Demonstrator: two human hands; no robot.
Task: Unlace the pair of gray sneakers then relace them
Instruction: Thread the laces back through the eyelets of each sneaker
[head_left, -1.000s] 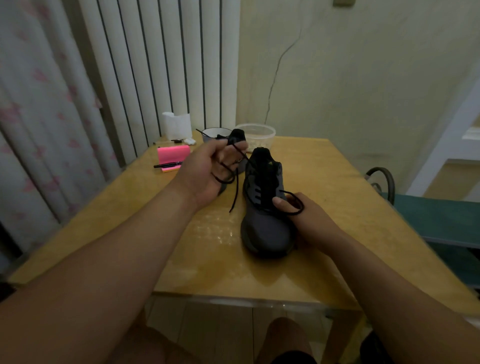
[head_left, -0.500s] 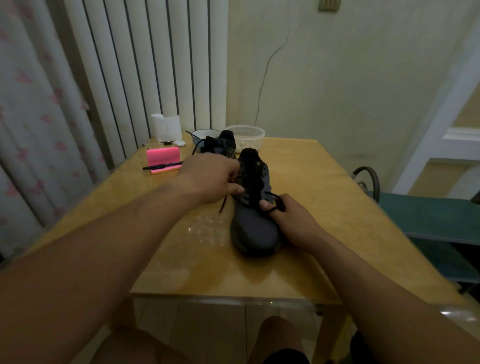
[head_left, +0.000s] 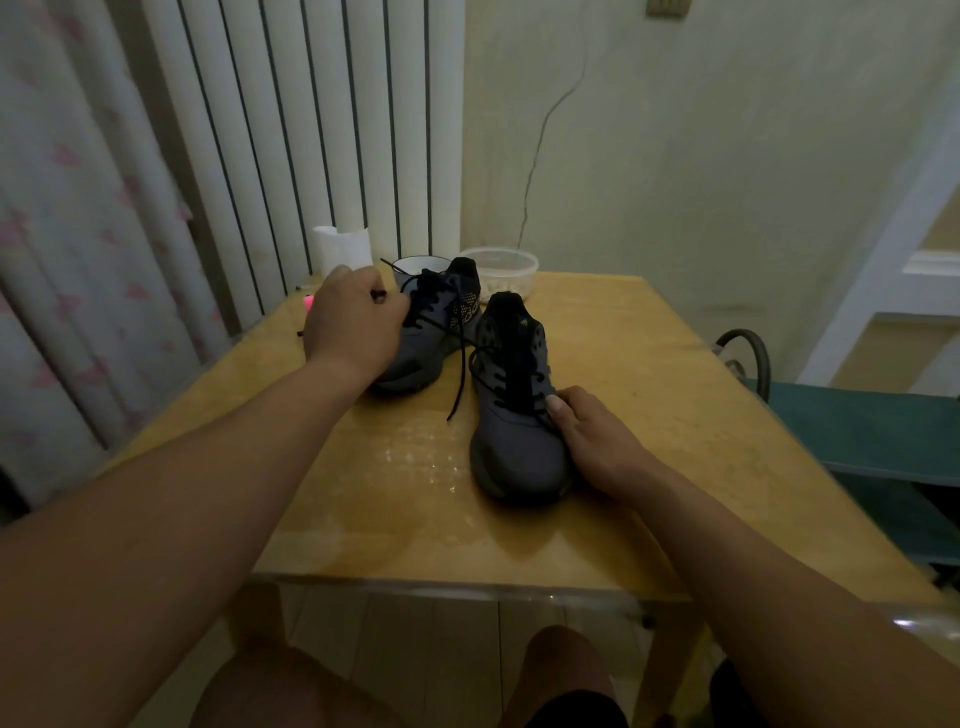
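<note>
A home: floral curtain (head_left: 62, 234), wooden table (head_left: 649, 389), cracked plaster wall (head_left: 675, 156).

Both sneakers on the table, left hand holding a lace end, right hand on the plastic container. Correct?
No. The right hand holds the near sneaker, not the container; the head view shows it. That one and the far sneaker are on the table, left hand holding a lace end.

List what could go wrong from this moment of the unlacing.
The left hand pinches a black lace beside the far sneaker; pulling may snag it on that shoe's own laces. The bowl stands behind that hand and could get knocked. The right hand holds the near sneaker only at its side; it may slide.
</note>
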